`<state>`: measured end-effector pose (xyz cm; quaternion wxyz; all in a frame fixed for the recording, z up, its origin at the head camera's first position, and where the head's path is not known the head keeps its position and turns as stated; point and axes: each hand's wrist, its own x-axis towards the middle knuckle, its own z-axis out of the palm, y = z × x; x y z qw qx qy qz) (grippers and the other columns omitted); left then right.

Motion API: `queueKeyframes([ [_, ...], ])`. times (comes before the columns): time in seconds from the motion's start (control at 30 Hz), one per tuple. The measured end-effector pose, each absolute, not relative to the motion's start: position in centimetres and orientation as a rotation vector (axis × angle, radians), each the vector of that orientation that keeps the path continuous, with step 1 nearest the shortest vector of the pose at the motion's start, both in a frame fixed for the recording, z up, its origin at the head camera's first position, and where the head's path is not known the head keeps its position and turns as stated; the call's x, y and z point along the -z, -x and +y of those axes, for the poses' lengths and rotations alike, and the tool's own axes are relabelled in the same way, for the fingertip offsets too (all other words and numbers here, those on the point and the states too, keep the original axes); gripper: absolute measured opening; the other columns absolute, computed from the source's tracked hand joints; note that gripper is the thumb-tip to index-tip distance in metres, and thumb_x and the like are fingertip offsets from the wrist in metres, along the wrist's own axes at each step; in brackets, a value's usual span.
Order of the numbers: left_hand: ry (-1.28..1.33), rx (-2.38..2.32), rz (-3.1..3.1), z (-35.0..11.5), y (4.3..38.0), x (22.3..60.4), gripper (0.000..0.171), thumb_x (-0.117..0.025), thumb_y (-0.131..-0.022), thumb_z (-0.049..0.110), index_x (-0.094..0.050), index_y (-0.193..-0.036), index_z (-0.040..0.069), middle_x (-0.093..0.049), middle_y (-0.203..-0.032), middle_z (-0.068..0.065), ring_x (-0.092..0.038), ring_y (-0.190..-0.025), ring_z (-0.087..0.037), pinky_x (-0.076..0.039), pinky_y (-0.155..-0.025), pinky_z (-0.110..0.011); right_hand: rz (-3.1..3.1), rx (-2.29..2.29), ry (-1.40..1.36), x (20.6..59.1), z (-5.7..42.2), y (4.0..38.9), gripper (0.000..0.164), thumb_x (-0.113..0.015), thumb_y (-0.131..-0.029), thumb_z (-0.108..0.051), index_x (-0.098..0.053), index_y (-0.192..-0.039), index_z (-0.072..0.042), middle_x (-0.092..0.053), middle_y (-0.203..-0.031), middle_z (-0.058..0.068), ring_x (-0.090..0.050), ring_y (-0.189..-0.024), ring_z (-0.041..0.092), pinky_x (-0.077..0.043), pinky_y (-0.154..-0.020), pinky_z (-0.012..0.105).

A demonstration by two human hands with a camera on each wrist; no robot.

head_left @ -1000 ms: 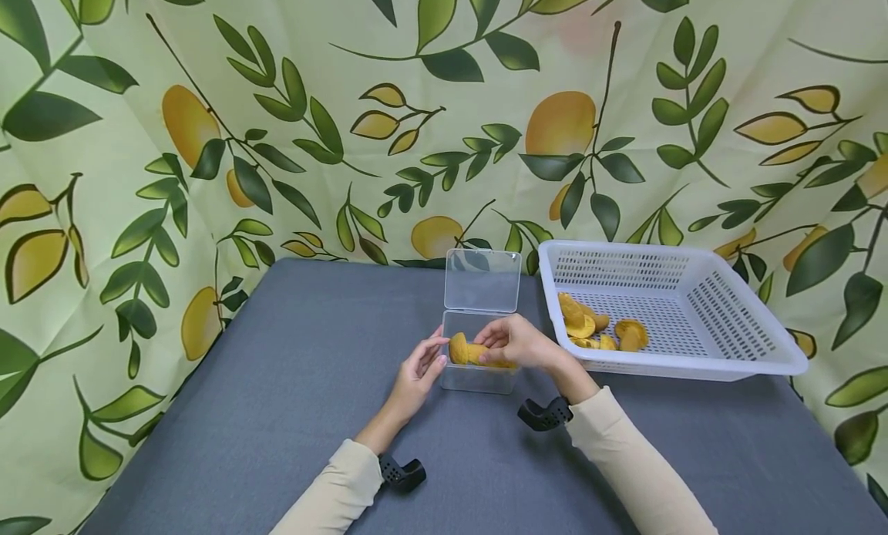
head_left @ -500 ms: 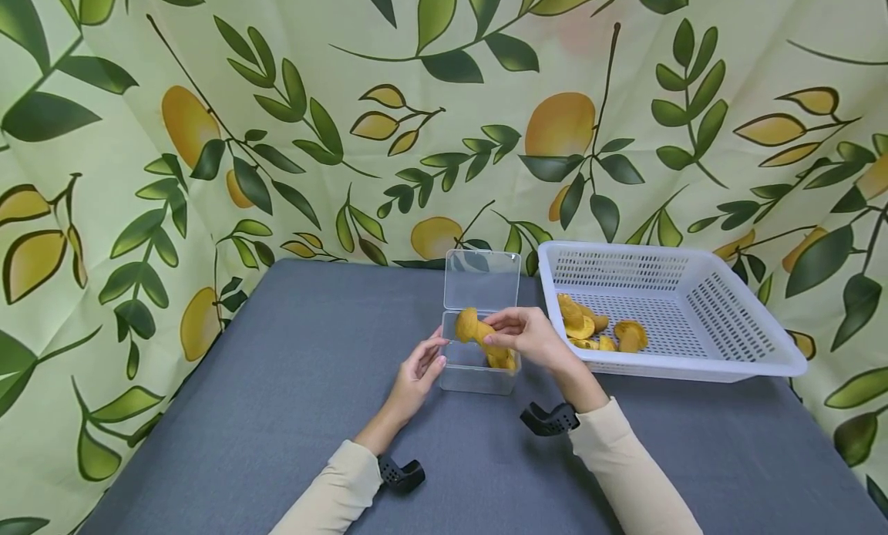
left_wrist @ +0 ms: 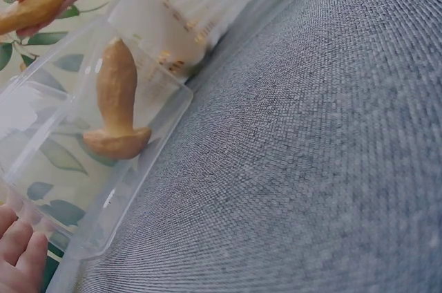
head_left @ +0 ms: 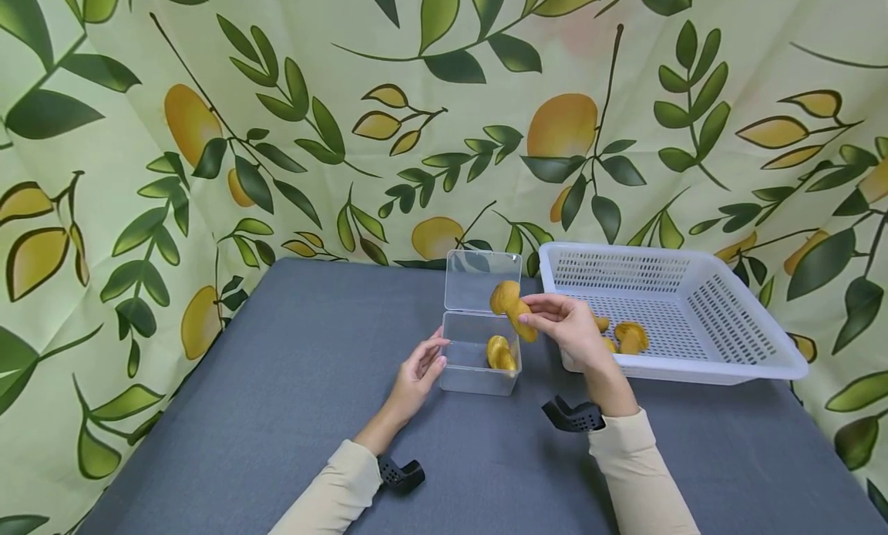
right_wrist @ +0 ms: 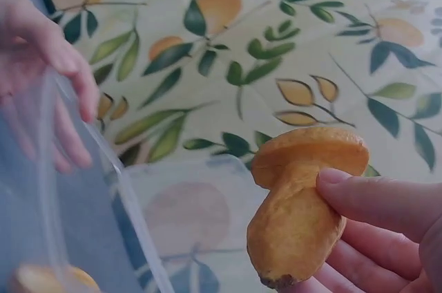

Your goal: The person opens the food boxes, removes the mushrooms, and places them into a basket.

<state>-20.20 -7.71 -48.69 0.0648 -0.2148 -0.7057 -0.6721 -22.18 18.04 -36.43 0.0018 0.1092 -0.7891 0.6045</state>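
Observation:
My right hand point(head_left: 572, 327) pinches a yellow-orange mushroom point(head_left: 515, 307) by its stem, thumb on one side and fingers on the other. The mushroom is raised over the right edge of a clear plastic box point(head_left: 479, 381), its cap pointing up and to the left. Inside the box, at the right, lies another mushroom point(head_left: 501, 354); the left wrist view shows its whole cap and stem through the wall. My left hand point(head_left: 415, 377) rests against the box's left side, fairly straight fingers at the rim. The hinged clear lid point(head_left: 479, 277) stands up at the back.
A white perforated basket point(head_left: 714, 358) stands right of the box. Several mushrooms point(head_left: 631, 337) lie in its left part, some hidden behind my right hand. Grey cloth point(head_left: 333, 327) covers the table, and a leaf-patterned curtain point(head_left: 277, 173) hangs behind it.
My right hand has lifted the mushroom up out of the box and moved right with it, tilting it more upright. The mushroom underneath now shows. My left hand has stayed put.

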Motion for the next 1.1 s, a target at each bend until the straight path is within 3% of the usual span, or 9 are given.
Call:
queueKeyframes([
  [0.1, 0.656, 2.038, -2.115, -7.7, 20.2, 48.7, 0.031, -0.050, -0.097, 0.004, -0.050, -0.126, -0.009, -0.034, -0.153, -0.028, -0.035, -0.140, -0.043, -0.033, -0.109, -0.004, -2.426, -1.897, -0.292, 36.1, 19.1, 22.1, 0.038, -0.072, -0.085, -0.008, -0.061, -0.116, 0.010, -0.067, -0.081, -0.026, -0.067, -0.078, -0.007, -0.057, -0.072, 0.011],
  [0.23, 0.662, 2.031, -2.110, -7.7, 20.2, 48.8, 0.032, -0.051, -0.097, 0.004, -0.050, -0.126, -0.009, -0.033, -0.152, -0.029, -0.034, -0.139, -0.045, -0.033, -0.109, -0.004, -2.300, -1.953, -0.216, 35.9, 20.6, 21.9, 0.020, -0.073, -0.084, -0.006, -0.071, -0.102, -0.012, -0.070, -0.080, -0.023, -0.067, -0.075, -0.007, -0.057, -0.068, 0.011],
  [0.37, 0.670, 2.018, -2.116, -7.6, 20.2, 48.8, 0.032, -0.051, -0.097, 0.005, -0.050, -0.126, -0.009, -0.034, -0.152, -0.030, -0.035, -0.139, -0.043, -0.034, -0.109, -0.004, -2.191, -1.972, -0.117, 36.1, 22.0, 21.6, 0.026, -0.072, -0.084, -0.004, -0.070, -0.088, -0.030, -0.071, -0.077, -0.022, -0.066, -0.070, -0.006, -0.056, -0.060, 0.012],
  [0.53, 0.683, 2.009, -2.104, -7.7, 20.2, 48.7, 0.031, -0.051, -0.097, 0.004, -0.050, -0.126, -0.009, -0.033, -0.152, -0.031, -0.035, -0.141, -0.037, -0.034, -0.109, -0.004, -2.096, -1.972, 0.039, 36.4, 23.8, 21.4, 0.025, -0.073, -0.083, -0.005, -0.070, -0.084, -0.029, -0.071, -0.074, -0.022, -0.064, -0.065, -0.006, -0.054, -0.056, 0.011],
  [0.73, 0.678, 2.029, -2.117, -7.6, 20.2, 48.7, 0.032, -0.050, -0.098, 0.005, -0.049, -0.127, -0.009, -0.032, -0.152, -0.030, -0.033, -0.141, -0.043, -0.033, -0.109, -0.004, -2.049, -1.944, 0.203, 36.4, 25.6, 21.4, 0.020, -0.075, -0.082, -0.010, -0.069, -0.083, -0.029, -0.070, -0.071, -0.023, -0.064, -0.063, -0.007, -0.054, -0.057, 0.008],
  [0.97, 0.672, 2.007, -2.121, -7.7, 20.3, 48.8, 0.032, -0.050, -0.098, 0.004, -0.050, -0.126, -0.009, -0.033, -0.152, -0.030, -0.035, -0.141, -0.038, -0.033, -0.110, -0.005, -1.970, -2.001, 0.380, 36.4, 27.4, 21.0, 0.017, -0.077, -0.081, -0.013, -0.068, -0.082, -0.028, -0.070, -0.070, -0.022, -0.065, -0.066, -0.008, -0.055, -0.059, 0.008],
  [1.1, 0.672, 2.000, -2.131, -7.7, 20.3, 48.8, 0.032, -0.050, -0.098, 0.004, -0.050, -0.127, -0.008, -0.033, -0.153, -0.029, -0.035, -0.140, -0.041, -0.033, -0.110, -0.006, -1.969, -1.952, 0.483, 36.5, 28.4, 20.8, 0.018, -0.077, -0.081, -0.012, -0.067, -0.080, -0.028, -0.068, -0.067, -0.022, -0.063, -0.064, -0.009, -0.054, -0.057, 0.007],
])
